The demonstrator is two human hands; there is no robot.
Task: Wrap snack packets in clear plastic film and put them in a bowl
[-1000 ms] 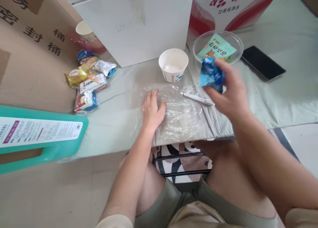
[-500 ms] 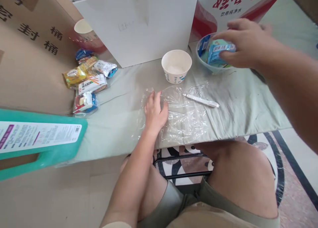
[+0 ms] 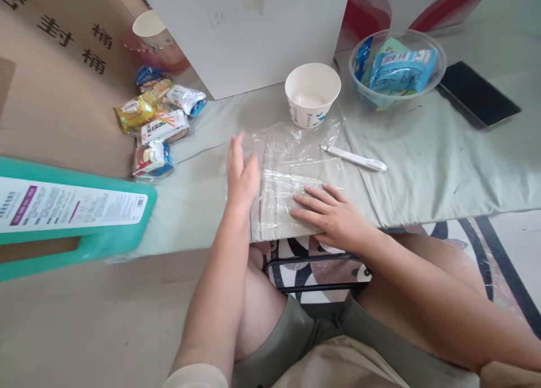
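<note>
A clear plastic bag (image 3: 279, 176) lies crinkled on the cloth-covered table (image 3: 443, 179). At its left edge rests my left hand (image 3: 242, 173), fingers stretched and thumb apart, holding nothing. My right hand (image 3: 332, 214) lies flat on the bag's right part with its fingers spread. A white pen-like tool (image 3: 354, 158) sits just beyond my right hand, its left tip at the bag. Behind the bag stands a white paper bowl (image 3: 313, 95) with a blue print. To its right, a clear plastic bowl (image 3: 442, 66) holds several snack packets, a blue packet (image 3: 401, 71) on top.
A black phone (image 3: 479, 93) lies right of the plastic bowl. Several wrapped snacks (image 3: 163, 126) are heaped at the left, by a cardboard box (image 3: 63, 111). A green jug (image 3: 127, 230) juts over the table's left edge. A white box (image 3: 262, 32) stands behind.
My right hand has left the plastic bowl and come down onto the bag. My left hand has shifted left along the bag. The phone has come into full view.
</note>
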